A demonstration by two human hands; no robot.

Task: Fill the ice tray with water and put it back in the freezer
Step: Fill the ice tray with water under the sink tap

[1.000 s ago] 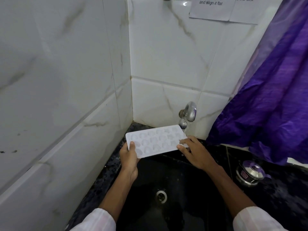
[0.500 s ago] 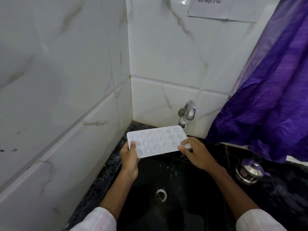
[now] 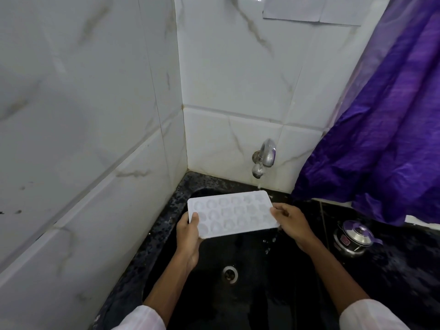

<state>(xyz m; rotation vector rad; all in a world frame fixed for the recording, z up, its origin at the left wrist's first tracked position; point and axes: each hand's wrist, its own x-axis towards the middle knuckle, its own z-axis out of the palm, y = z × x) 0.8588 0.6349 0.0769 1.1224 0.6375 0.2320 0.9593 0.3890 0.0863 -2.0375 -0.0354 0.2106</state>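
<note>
At the centre of the frame, over a black sink, a white plastic ice tray sits under a running metal tap, its ends gripped by the left hand and right hand.

We have lowered the ice tray clear of the tap over the last 1 s. A gap now separates spout and far right corner, crossed by 1 thin water stream. Our right hand has shifted from the near corner toward mid-edge. Droplets now fall toward the sink.
</note>
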